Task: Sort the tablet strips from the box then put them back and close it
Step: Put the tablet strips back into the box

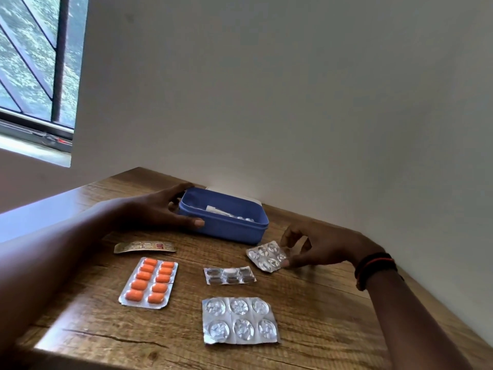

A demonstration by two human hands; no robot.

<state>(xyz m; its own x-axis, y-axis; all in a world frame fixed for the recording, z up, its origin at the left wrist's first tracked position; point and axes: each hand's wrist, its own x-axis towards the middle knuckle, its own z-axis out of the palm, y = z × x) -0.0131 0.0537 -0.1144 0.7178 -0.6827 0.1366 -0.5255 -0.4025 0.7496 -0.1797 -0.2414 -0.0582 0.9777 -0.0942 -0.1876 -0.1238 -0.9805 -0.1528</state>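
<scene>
Lit softly by daylight from the barred glass window (34, 76) top left, nothing harsh. Washed out to a pale bluish glare along the left edge of the brown wood-grain table (320, 303). Glints bright off the big silver foil blister strip (238, 320) with six round pockets. Barely any shadows, just soft ones. Goes smeary on the near left forearm (40, 276) and the bottom-left corner. Bends hard at the edges, classic wide-angle. Sharp enough mid-frame.
</scene>
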